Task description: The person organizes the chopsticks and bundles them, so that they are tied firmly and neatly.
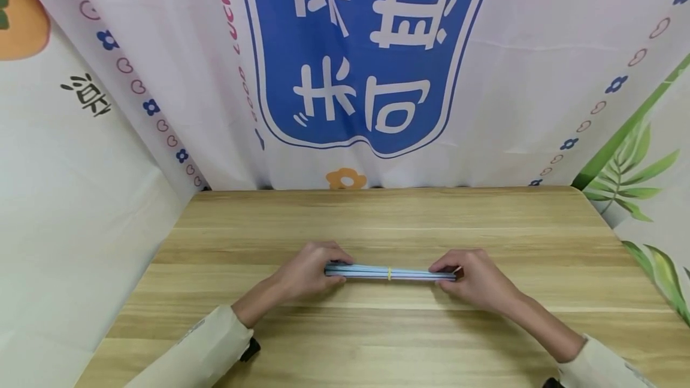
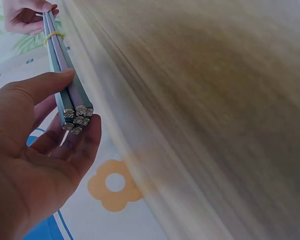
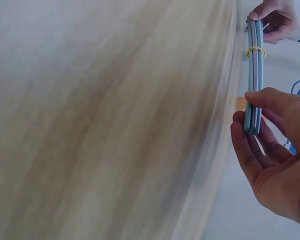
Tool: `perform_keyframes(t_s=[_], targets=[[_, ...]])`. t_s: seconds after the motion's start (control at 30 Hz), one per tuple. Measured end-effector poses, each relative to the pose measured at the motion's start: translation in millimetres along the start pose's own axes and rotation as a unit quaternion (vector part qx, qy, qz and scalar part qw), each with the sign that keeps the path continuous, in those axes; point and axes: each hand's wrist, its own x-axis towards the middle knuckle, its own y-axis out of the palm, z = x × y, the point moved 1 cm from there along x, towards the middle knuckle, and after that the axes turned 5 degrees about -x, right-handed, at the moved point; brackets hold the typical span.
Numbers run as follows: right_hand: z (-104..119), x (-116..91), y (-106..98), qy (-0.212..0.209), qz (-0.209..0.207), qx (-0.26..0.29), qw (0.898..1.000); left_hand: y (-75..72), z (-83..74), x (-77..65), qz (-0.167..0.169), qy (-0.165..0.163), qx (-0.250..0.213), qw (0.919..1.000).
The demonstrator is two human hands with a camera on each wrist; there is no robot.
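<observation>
A bundle of chopsticks (image 1: pixel 366 271), pale blue and lilac, is bound near its middle by a yellow rubber band (image 1: pixel 390 273). It lies level, left to right, between both hands. My left hand (image 1: pixel 312 272) pinches the left end, thumb on one side and fingers on the other. Silvery patterned square ends (image 2: pixel 80 117) stick out past that grip in the left wrist view. At the right end, my right hand (image 1: pixel 477 277) pinches the bundle between thumb and fingers. Plain, blunt ends (image 3: pixel 251 131) show beside its fingertips in the right wrist view.
Beneath the hands is a wood-grain table (image 1: pixel 377 340) with rounded far corners. A white printed curtain (image 1: pixel 512 106) with a blue emblem hangs along its far edge. Light sheeting (image 1: pixel 70 226) covers the left side, and leaf-patterned sheeting (image 1: pixel 641 160) the right.
</observation>
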Motion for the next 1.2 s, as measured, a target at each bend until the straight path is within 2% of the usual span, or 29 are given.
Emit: perform_keyframes(t_s=[0.3, 0.6, 0.87, 1.03, 1.2], targets=[[-4.1, 2.9, 0.5, 0.023, 0.023, -0.018, 0.999, 5.2, 1.3, 7.1, 0.021, -0.015, 0.012, 0.9996], [-7.6, 1.9, 3.0, 0.027, 0.043, -0.022, 0.998, 7.7, 2.0, 5.9, 0.034, -0.026, 0.019, 0.9989], [-2.2, -9.2, -4.6, 0.024, 0.025, -0.069, 0.997, 4.8, 0.8, -10.2, 0.035, -0.063, 0.024, 0.9971], [1.9, -20.2, -11.2, 0.027, 0.004, -0.129, 0.991, -1.5, 0.0, -22.0, 0.014, -0.083, 0.035, 0.9958], [4.8, -37.1, -22.3, 0.039, -0.024, -0.184, 0.982, -9.5, -2.2, -38.1, -0.023, -0.096, 0.078, 0.9921]])
